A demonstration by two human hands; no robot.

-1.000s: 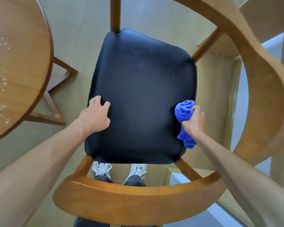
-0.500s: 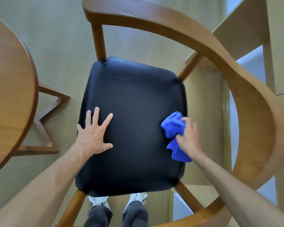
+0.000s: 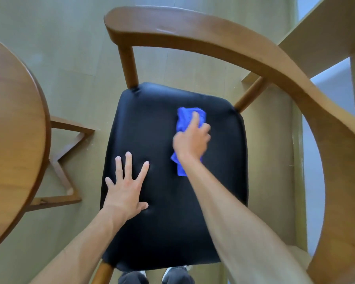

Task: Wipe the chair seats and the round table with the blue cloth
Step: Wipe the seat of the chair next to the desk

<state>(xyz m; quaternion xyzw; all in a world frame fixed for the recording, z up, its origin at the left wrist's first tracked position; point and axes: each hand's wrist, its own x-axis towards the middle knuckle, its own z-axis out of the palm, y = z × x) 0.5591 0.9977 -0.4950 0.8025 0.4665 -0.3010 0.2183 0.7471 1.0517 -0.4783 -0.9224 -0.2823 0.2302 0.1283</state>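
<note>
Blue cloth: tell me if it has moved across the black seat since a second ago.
Yes. The crumpled blue cloth, gripped by the right hand, went from the black padded seat's right edge inward, toward its far middle.

No legible text, labels, brand marks, numbers or signs observed on any surface in the head view.
</note>
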